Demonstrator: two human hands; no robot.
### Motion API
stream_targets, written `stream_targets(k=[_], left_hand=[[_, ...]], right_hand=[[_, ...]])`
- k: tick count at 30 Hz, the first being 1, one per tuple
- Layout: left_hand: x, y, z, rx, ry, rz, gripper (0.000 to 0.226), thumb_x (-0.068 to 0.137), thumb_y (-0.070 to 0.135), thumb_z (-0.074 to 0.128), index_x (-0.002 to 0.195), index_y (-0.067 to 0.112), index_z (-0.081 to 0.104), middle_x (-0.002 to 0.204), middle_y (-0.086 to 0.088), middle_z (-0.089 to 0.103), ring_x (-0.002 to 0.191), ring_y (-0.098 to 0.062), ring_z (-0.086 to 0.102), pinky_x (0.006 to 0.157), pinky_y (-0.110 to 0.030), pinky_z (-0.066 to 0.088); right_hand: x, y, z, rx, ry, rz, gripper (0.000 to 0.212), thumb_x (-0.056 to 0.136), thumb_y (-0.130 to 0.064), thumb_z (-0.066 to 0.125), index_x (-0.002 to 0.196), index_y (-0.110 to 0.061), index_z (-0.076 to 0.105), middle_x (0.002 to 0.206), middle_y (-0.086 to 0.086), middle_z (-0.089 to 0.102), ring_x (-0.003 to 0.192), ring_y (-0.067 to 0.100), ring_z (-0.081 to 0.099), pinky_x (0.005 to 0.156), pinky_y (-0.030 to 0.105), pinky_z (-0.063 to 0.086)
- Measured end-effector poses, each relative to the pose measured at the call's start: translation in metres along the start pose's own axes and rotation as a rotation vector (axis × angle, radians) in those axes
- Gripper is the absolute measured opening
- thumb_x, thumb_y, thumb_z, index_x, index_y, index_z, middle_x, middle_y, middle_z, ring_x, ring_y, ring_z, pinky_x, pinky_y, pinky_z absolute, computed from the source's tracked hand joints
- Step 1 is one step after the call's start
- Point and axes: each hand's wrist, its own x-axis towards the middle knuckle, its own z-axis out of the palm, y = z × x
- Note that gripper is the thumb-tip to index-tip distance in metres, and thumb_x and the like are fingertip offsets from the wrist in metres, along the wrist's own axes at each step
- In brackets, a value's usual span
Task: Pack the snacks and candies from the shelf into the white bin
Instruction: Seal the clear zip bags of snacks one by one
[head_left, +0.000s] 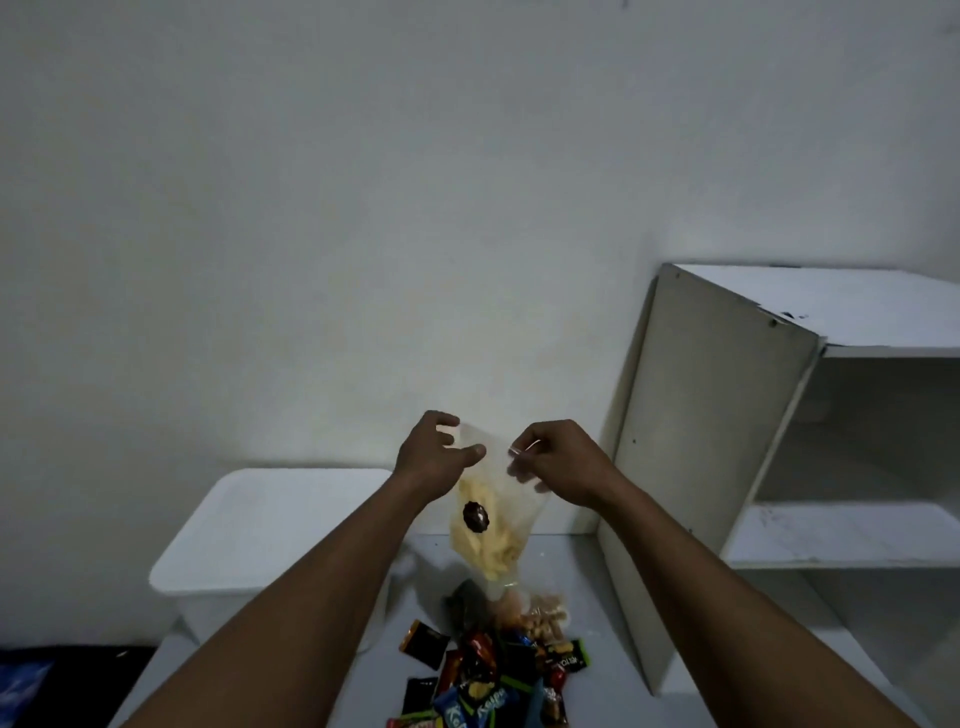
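Head view: the clear bag of chips (488, 540) hangs with its long axis near upright below your hands, above the candy pile (493, 670) on the table (597, 597). Your left hand (431, 460) and right hand (558, 462) each pinch a top corner. The white bin (270, 519) lies lower left, nearer your left hand.

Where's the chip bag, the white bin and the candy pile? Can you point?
chip bag (493, 551), head view, on the yellow chips in its lower half.
white bin (270, 519), head view, on its flat white top.
candy pile (478, 662), head view, on a wrapper near the middle.
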Motion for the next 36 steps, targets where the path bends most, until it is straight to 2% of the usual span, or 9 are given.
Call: stream_targets(k=[4,6,9,15,20,23,27,31,36], left_hand=[[-0.005,0.005,-0.013,-0.018,-0.095,0.135,0.007,0.084,0.020,0.077,0.089,0.022,0.073,0.083,0.006,0.068,0.085,-0.016,0.063,0.068,-0.025,0.047],[-0.008,0.010,-0.016,0.001,-0.075,0.186,0.007,0.083,0.023,0.077,0.077,0.025,0.075,0.077,0.007,0.071,0.084,-0.017,0.068,0.073,-0.032,0.053],[-0.011,0.017,-0.020,-0.002,-0.106,0.196,0.005,0.081,0.024,0.079,0.079,0.019,0.077,0.081,0.000,0.076,0.086,-0.017,0.073,0.077,-0.034,0.055],[-0.026,0.029,-0.027,-0.040,-0.138,0.254,0.008,0.085,0.017,0.076,0.084,0.010,0.075,0.077,-0.003,0.073,0.071,-0.012,0.072,0.056,-0.012,0.046],[-0.029,0.027,-0.031,0.003,-0.111,0.288,0.010,0.084,0.018,0.077,0.074,0.016,0.075,0.074,-0.003,0.076,0.069,-0.007,0.071,0.068,-0.022,0.049],[-0.032,0.029,-0.035,-0.109,-0.151,0.267,0.008,0.085,0.016,0.077,0.086,0.008,0.077,0.081,-0.011,0.076,0.079,-0.018,0.076,0.071,-0.033,0.055],[-0.031,0.029,-0.040,-0.171,-0.101,0.262,0.005,0.086,0.005,0.074,0.081,0.005,0.075,0.079,-0.013,0.076,0.079,-0.025,0.076,0.078,-0.040,0.060],[-0.029,0.028,-0.038,-0.109,-0.043,0.287,0.012,0.088,0.006,0.072,0.077,0.009,0.072,0.071,-0.009,0.074,0.077,-0.030,0.075,0.076,-0.041,0.061],[-0.031,0.027,-0.036,-0.175,-0.138,0.286,0.006,0.089,0.011,0.072,0.087,0.006,0.072,0.083,-0.015,0.075,0.079,-0.026,0.076,0.073,-0.036,0.060]], right_hand=[[-0.001,-0.013,-0.011,-0.054,-0.007,-0.030,0.013,0.093,-0.020,0.064,0.086,-0.010,0.069,0.077,0.001,0.077,0.073,0.015,0.072,0.069,0.037,0.057],[-0.005,-0.020,-0.015,-0.116,-0.018,-0.086,0.014,0.092,-0.025,0.065,0.084,-0.014,0.070,0.076,0.000,0.077,0.069,0.011,0.070,0.065,0.033,0.054],[-0.008,-0.028,-0.016,-0.206,-0.002,-0.158,0.014,0.091,-0.025,0.067,0.078,-0.021,0.070,0.071,-0.005,0.072,0.064,0.006,0.063,0.060,0.023,0.046],[-0.015,-0.040,-0.024,-0.225,0.010,-0.186,0.010,0.088,-0.018,0.068,0.080,-0.017,0.075,0.069,-0.009,0.069,0.060,-0.003,0.060,0.059,0.019,0.043],[-0.017,-0.046,-0.019,-0.162,0.001,-0.219,0.011,0.088,-0.027,0.070,0.080,-0.019,0.073,0.076,0.001,0.075,0.074,0.021,0.069,0.066,0.035,0.052],[-0.015,-0.049,-0.019,-0.213,0.016,-0.243,0.009,0.087,-0.020,0.068,0.080,-0.017,0.073,0.075,-0.002,0.073,0.073,0.015,0.067,0.074,0.039,0.056],[-0.017,-0.053,-0.022,-0.224,0.002,-0.232,0.011,0.088,-0.020,0.070,0.078,-0.019,0.074,0.071,-0.005,0.073,0.064,0.004,0.063,0.066,0.026,0.051],[-0.019,-0.056,-0.016,-0.212,-0.009,-0.236,0.010,0.089,-0.019,0.068,0.084,-0.015,0.076,0.074,-0.001,0.074,0.066,0.007,0.063,0.065,0.026,0.050],[-0.019,-0.058,-0.018,-0.251,0.035,-0.231,0.013,0.089,-0.021,0.068,0.077,-0.020,0.072,0.068,-0.008,0.069,0.065,0.005,0.062,0.062,0.024,0.047]])
